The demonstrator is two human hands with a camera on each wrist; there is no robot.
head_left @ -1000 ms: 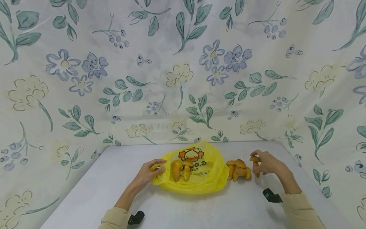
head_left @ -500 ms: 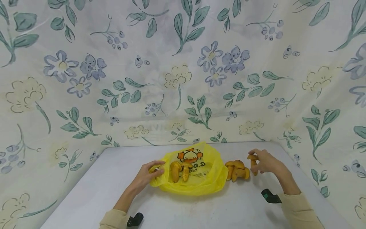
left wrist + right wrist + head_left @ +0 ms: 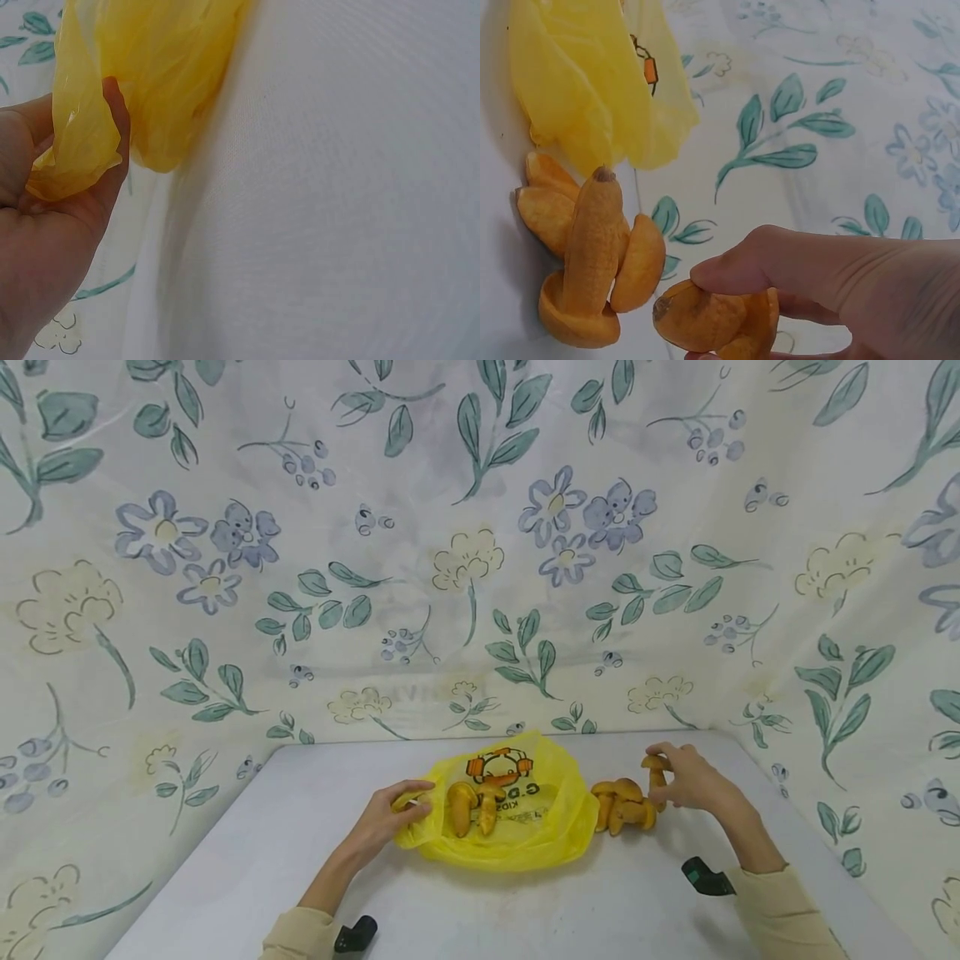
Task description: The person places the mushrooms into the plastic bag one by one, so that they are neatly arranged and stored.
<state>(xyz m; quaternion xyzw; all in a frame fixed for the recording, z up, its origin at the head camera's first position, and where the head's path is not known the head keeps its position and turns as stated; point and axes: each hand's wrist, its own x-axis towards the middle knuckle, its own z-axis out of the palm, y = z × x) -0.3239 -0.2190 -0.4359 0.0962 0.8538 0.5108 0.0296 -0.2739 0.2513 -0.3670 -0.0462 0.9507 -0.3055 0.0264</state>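
In the head view, my left hand (image 3: 386, 817) grips a gathered edge of a yellow plastic bag (image 3: 555, 839) at its left end. The left wrist view shows the folded yellow film (image 3: 75, 150) between thumb and fingers. Two brown mushrooms (image 3: 462, 810) lie within the bag's outline, beside a printed cartoon face. My right hand (image 3: 696, 777) pinches a mushroom (image 3: 657, 777), held upright with its cap at the top, just right of a mushroom pile (image 3: 626, 806). In the right wrist view the thumb lies across the held mushroom (image 3: 705, 319); the fingers behind are partly hidden.
The mushroom pile touches or nearly touches the bag's right edge on the white table (image 3: 525, 910). A floral cloth (image 3: 480, 610) hangs behind the table and along its sides. Black devices (image 3: 356, 935) sit near both wrists.
My right hand has moved a little left and slightly up with the mushroom, closer to the pile. My left hand and the bag stay nearly still.
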